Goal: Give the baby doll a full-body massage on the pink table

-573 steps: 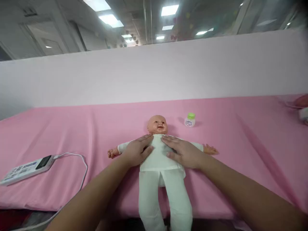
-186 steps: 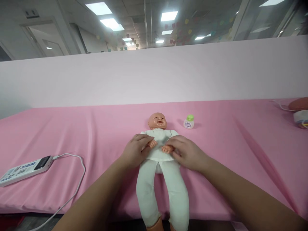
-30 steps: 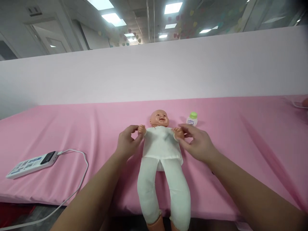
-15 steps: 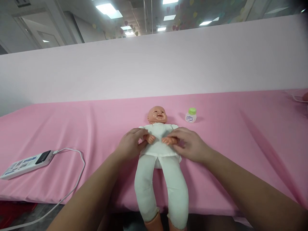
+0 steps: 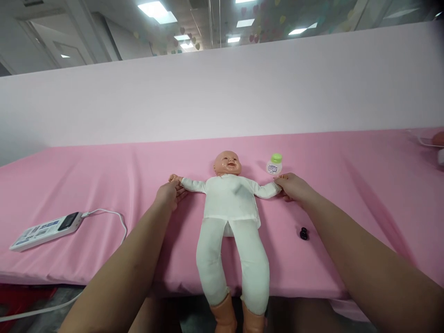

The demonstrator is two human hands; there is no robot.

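Note:
A baby doll (image 5: 231, 199) in a white top and white leggings lies on its back, head away from me, its feet past the table's near edge. Both doll arms are stretched out to the sides. My left hand (image 5: 169, 195) is closed around the doll's hand on the left, with some fingers showing beneath the wrist. On the other side, my right hand (image 5: 295, 187) grips the doll's other hand and the cuff. Just beyond my right hand stands a small clear bottle (image 5: 274, 165) with a green cap.
The table has a pink cover (image 5: 145, 185). A white power bank (image 5: 46, 231) with a cable (image 5: 107, 211) lies at left. A small black object (image 5: 304, 233) rests near my right forearm. Behind rises a white partition (image 5: 208, 97). Part of another pinkish thing (image 5: 439, 138) shows at far right.
My hands have moved apart, drawing the doll's arms from its chest out to both sides. The small black object now shows on the cover beside my right forearm.

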